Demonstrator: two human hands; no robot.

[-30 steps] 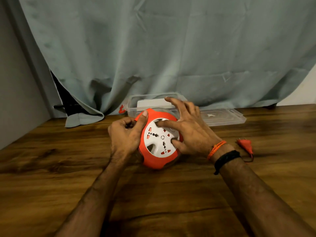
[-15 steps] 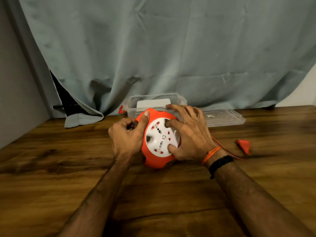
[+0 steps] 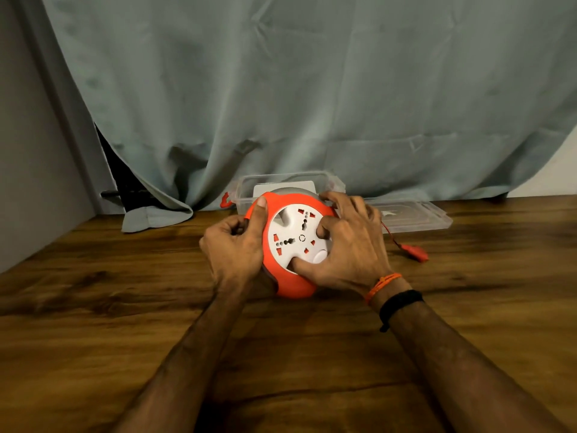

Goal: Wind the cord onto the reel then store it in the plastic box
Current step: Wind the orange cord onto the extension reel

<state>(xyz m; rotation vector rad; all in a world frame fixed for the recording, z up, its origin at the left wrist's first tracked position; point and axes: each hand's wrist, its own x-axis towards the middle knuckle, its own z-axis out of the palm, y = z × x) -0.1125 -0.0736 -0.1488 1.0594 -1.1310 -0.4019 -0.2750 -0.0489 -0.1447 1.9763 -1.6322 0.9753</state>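
An orange cord reel (image 3: 292, 284) with a white socket face (image 3: 296, 235) stands tilted on the wooden table. My left hand (image 3: 234, 248) grips its left rim, thumb over the orange edge. My right hand (image 3: 346, 245) lies on the white face, with thumb and forefinger pressed into its recesses. A thin red cord (image 3: 390, 234) runs out from behind my right hand to a red plug (image 3: 416, 253) lying on the table to the right. The clear plastic box (image 3: 335, 182) stands open just behind the reel.
The box's clear lid (image 3: 418, 215) lies flat to the right of the box. A grey-green curtain (image 3: 281, 89) hangs along the back edge of the table (image 3: 93, 323). A grey wall closes the left side.
The white face has turned under my right hand. The plug has slid left across the table toward the reel, and the loose cord is shorter.
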